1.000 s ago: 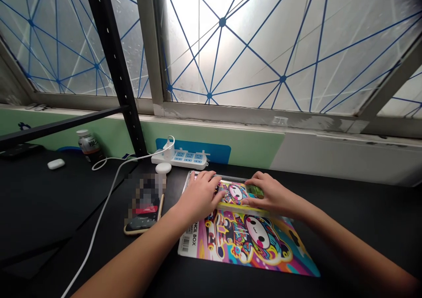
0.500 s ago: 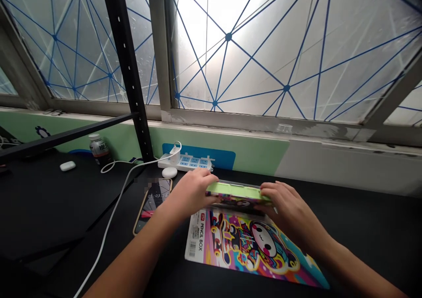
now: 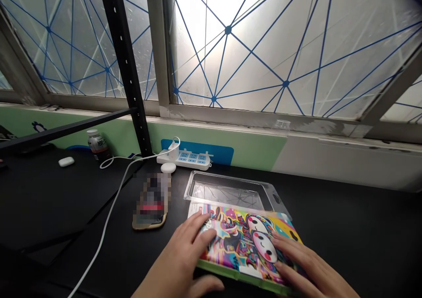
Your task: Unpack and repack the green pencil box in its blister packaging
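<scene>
A colourful cartoon-printed pencil box (image 3: 245, 249) with a green edge lies near me on top of its matching printed card (image 3: 231, 214). My left hand (image 3: 183, 258) grips the box's left end, fingers on top and thumb under the near edge. My right hand (image 3: 305, 267) rests on the box's right side with fingers laid over the lid. Behind the box lies an empty clear plastic blister tray (image 3: 231, 194) on the black desk (image 3: 346, 227).
A phone (image 3: 152, 200) lies left of the card, with a white cable (image 3: 105, 219) running past it to a power strip (image 3: 184, 158) by the wall. A white puck (image 3: 168, 167), a bottle (image 3: 96, 144), an earbud case (image 3: 66, 161) and a black rack post (image 3: 127, 74) stand at the left.
Both hands lifted the pencil box out of the clear tray and brought it toward me onto the printed card. The tray now lies empty behind it.
</scene>
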Demonstrator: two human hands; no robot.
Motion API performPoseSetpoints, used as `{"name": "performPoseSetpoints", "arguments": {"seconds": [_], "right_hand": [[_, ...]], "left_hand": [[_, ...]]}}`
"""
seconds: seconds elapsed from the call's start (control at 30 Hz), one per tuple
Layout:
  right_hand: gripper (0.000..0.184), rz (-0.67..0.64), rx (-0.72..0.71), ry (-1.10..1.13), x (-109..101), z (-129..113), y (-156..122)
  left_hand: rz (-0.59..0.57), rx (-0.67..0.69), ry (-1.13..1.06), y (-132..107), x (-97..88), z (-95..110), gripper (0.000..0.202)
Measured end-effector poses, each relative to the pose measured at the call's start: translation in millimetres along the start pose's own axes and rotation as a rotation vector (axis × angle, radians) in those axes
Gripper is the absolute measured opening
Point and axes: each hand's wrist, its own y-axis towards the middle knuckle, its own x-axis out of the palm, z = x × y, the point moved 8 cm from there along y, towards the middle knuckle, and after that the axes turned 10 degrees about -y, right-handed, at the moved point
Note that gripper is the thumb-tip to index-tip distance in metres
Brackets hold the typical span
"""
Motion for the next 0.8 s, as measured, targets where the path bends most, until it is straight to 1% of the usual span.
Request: {"name": "performPoseSetpoints", "arguments": {"seconds": [0.03, 0.1, 0.13, 0.2, 0.3, 0.33, 0.4, 0.43, 0.47, 0.53, 0.6, 0.63, 0.7, 0.73, 0.8], "right_hand": [[0.054, -0.023, 0.005, 0.013, 1.2, 2.1, 2.7], [0.064, -0.086, 0.084, 0.039, 5.0, 10.9, 4.9], [0.067, -0.117, 0.132, 0.051, 6.9, 15.2, 3.8], [0.065, -0.156, 0.225, 0.081, 9.3, 22.9, -1.0], [0.06, -0.16, 0.297, 0.152, 7.9, 30.8, -5.5], [0.055, -0.15, 0.319, 0.187, 6.3, 34.6, -4.7], [0.037, -0.138, 0.412, 0.285, 4.7, 47.2, -0.5], [0.029, -0.141, 0.494, 0.336, 5.8, 56.4, 1.6], [0.029, -0.146, 0.589, 0.377, 7.9, 66.1, 3.2], [0.036, -0.146, 0.769, 0.409, 12.5, 83.5, 4.8], [0.036, -0.116, 0.875, 0.39, 14.1, 94.7, 4.9], [0.035, -0.099, 0.893, 0.379, 13.9, 97.4, 4.3], [0.032, -0.087, 0.867, 0.369, 12.4, 97.7, 0.6], [0.03, -0.096, 0.824, 0.369, 11.3, 95.1, -2.2], [0.028, -0.133, 0.677, 0.386, 9.0, 84.2, -9.1]], "left_hand": [[-0.005, -0.07, -0.042, -3.2, 1.1, -6.2, 0.068], [0.002, -0.194, -0.108, -9.4, 1.8, -16.5, 0.076], [0.007, -0.244, -0.134, -11.8, 2.0, -20.5, 0.079], [0.017, -0.306, -0.181, -14.3, 2.7, -25.6, 0.086], [0.025, -0.314, -0.228, -13.0, 3.8, -27.2, 0.096], [0.032, -0.306, -0.237, -12.1, 3.7, -26.8, 0.101], [0.049, -0.298, -0.255, -10.9, 3.3, -26.2, 0.113], [0.06, -0.304, -0.265, -10.9, 2.9, -26.3, 0.119], [0.07, -0.319, -0.276, -11.3, 2.7, -26.7, 0.123], [0.083, -0.362, -0.296, -12.8, 2.5, -28.1, 0.129], [0.082, -0.396, -0.306, -14.3, 2.4, -28.3, 0.129], [0.08, -0.408, -0.307, -14.9, 2.0, -28.1, 0.129], [0.074, -0.427, -0.304, -15.8, 0.7, -27.9, 0.128], [0.072, -0.44, -0.302, -16.2, 0.0, -28.3, 0.126], [0.074, -0.47, -0.296, -17.0, -1.9, -30.2, 0.117]]}}
